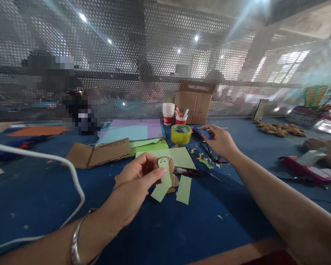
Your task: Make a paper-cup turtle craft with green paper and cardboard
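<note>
Between the thumb and fingers of my left hand [143, 173] is a pale green paper strip [165, 176] with a small smiling face drawn at its rounded top. Brown corrugated cardboard cutouts [174, 180] show just behind and beside the strip; whether they are held too I cannot tell. Farther off, my right hand [219, 140] is closed around a blue glue gun [205, 133], partly covered by the fingers, with a black cord [209, 154] below it. A loose green paper rectangle [184, 189] lies near my left hand, and scissors [186, 170] rest behind the cutouts.
Yellow tape [181, 134] stands near paper cups [168, 110] and a cup of markers [181, 117]. Coloured paper sheets [135, 127] and folded cardboard [110, 152] lie left. A white cable [74, 176] loops at left. Another person's hand [327, 149] is right, near a magenta device [309, 169].
</note>
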Tool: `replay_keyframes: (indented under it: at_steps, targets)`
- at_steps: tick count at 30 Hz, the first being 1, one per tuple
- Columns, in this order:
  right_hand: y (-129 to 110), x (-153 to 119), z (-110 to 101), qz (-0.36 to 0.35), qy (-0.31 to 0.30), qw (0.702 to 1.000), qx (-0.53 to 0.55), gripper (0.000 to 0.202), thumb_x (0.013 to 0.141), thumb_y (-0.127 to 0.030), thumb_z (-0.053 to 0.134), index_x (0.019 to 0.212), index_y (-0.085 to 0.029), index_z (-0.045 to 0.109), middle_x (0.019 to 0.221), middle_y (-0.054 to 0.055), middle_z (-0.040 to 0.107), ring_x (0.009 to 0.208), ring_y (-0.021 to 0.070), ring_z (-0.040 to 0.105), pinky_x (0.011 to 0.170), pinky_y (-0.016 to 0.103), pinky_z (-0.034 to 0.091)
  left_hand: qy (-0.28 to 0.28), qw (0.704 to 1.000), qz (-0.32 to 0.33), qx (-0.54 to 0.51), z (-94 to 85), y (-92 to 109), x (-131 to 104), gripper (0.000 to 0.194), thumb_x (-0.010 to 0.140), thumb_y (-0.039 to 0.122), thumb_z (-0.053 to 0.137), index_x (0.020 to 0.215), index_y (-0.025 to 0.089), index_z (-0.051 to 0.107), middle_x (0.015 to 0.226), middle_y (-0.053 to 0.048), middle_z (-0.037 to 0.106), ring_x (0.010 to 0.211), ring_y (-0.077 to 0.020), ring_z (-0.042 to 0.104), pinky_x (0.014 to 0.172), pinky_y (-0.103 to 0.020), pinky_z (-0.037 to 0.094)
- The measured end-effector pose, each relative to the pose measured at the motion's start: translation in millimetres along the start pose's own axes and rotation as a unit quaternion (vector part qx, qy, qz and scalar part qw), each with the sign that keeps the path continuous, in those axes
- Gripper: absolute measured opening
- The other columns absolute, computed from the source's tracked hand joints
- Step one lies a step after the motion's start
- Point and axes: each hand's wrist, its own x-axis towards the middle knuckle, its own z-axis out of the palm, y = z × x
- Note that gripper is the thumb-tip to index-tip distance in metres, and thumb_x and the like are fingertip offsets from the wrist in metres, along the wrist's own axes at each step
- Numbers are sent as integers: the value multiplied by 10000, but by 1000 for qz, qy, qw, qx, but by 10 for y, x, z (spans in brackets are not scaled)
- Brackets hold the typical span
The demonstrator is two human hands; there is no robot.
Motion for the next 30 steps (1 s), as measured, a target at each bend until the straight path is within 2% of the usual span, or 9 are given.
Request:
replay_keyframes:
  at_steps: [4,9,13,15,17,21,25,27,30]
  targets:
    - [46,16,6,-12,-51,998,18,524,701,-15,540,1185,-165,674,927,44,750,774,156,665,733,245,491,40,999,22,-27,-40,125,32,173,786,256,790,823,202,630,855,4,707,818,-147,656,749,-255,518]
    - [-45,-40,-40,-36,-131,991,22,461,701,-34,567,1123,-158,704,797,23,715,626,137,566,625,252,439,48,998,35,-32,-121,197,78,213,784,228,799,730,195,596,771,29,681,770,-113,643,676,-195,516]
    - [-271,-151,-94,-53,-187,979,56,267,833,-243,619,1077,-181,706,763,12,703,625,139,586,594,253,453,23,998,14,-55,-124,187,88,183,807,217,781,761,191,605,805,21,708,751,-110,659,694,-205,541]
    - [-397,-222,-119,-38,-241,958,154,283,916,-355,547,1080,-167,681,816,35,729,664,144,641,593,252,498,20,998,23,-64,-125,166,101,162,815,229,776,807,193,618,830,23,710,782,-114,672,737,-212,549]
    - [-496,-291,-140,-34,-270,934,231,342,918,-456,567,1017,-155,694,783,42,718,659,146,643,580,252,512,19,998,34,-58,-130,138,117,156,824,245,764,881,196,628,904,9,726,851,-133,687,811,-242,552]
    - [-565,-372,-157,-23,-271,943,191,331,898,-466,611,938,-157,723,671,23,697,573,134,612,503,236,459,-34,996,15,82,-106,81,94,213,854,318,721,1012,215,621,919,-18,739,861,-192,696,769,-306,544]
    - [-545,-383,-137,-21,-278,950,143,246,899,-382,609,853,-158,701,633,13,697,545,131,623,498,231,436,-120,940,43,317,-8,12,3,121,871,266,667,984,240,632,949,-8,736,878,-204,677,793,-338,502]
    - [-545,-391,-124,-34,-267,952,148,223,914,-355,588,876,-162,694,636,3,697,547,123,619,519,225,438,-156,926,62,337,26,-33,-19,89,895,233,610,982,247,623,981,1,728,910,-190,663,783,-318,486]
    - [-566,-424,-106,-89,-230,963,106,191,928,-291,564,1017,-185,696,692,-7,711,546,115,588,547,230,419,-166,923,41,344,29,-83,-3,126,902,291,605,1020,248,615,857,16,695,786,-170,627,695,-295,462]
